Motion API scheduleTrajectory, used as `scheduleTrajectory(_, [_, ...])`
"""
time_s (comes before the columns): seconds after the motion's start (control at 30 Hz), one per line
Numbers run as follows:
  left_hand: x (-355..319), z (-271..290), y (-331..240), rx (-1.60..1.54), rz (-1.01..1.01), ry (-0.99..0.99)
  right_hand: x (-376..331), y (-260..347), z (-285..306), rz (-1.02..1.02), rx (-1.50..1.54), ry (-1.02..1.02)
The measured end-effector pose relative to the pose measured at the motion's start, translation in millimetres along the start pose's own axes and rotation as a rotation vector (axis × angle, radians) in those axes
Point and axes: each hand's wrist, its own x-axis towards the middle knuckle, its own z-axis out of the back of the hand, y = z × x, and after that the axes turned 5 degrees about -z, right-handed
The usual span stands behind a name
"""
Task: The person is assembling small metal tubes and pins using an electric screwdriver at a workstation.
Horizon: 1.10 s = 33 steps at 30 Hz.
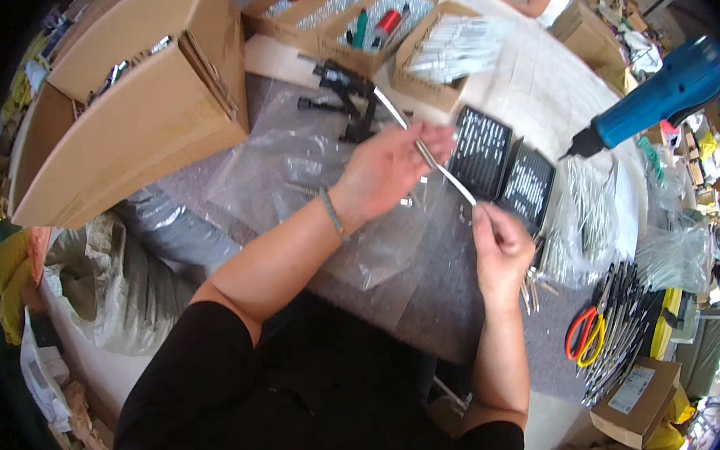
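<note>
Far left, a big cardboard box (143, 132) leans over my bench, with a clear plastic bag (269, 146) spread flat beside it. Just beyond that are some black plastic parts (342, 80), and the far end of my thin white rod (462, 188) is right up against them; can't tell if it's actually joined on.

Next along, my left hand (385, 172) is over the middle of the rod, fingers stretched out rather than curled. It's blurry, so I can't tell if they're pinching it or just touching. A shiny metal sleeve (425, 153) shows on the rod by those fingers.

My right hand (504, 245) has thumb and curled index pinching the near end. So the step looks like handling the rod along its length, two-handed. My guess is the next move calls for a firm right pinch and a light left touch, so nothing kinks.

Behind the right hand sits a black case (485, 188) of small pale pieces, then a blue power screwdriver (662, 96) and, nearer me, scissors (601, 337).
</note>
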Motion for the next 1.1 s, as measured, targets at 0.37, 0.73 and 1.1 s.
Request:
scheduleTrajectory(0.37, [-12, -1, 25, 0.326, 0.200, 0.066, 3, -6, -7, 0.059, -0.163, -0.028])
scheduleTrajectory(0.73, [-16, 0, 30, 0.685, 0.276, 0.126, 5, -6, 13, 0.034, -0.290, 0.358])
scheduleTrajectory(1.1, [-7, -4, 27, 0.363, 0.248, 0.020, 9, -7, 16, 0.076, -0.217, 0.208])
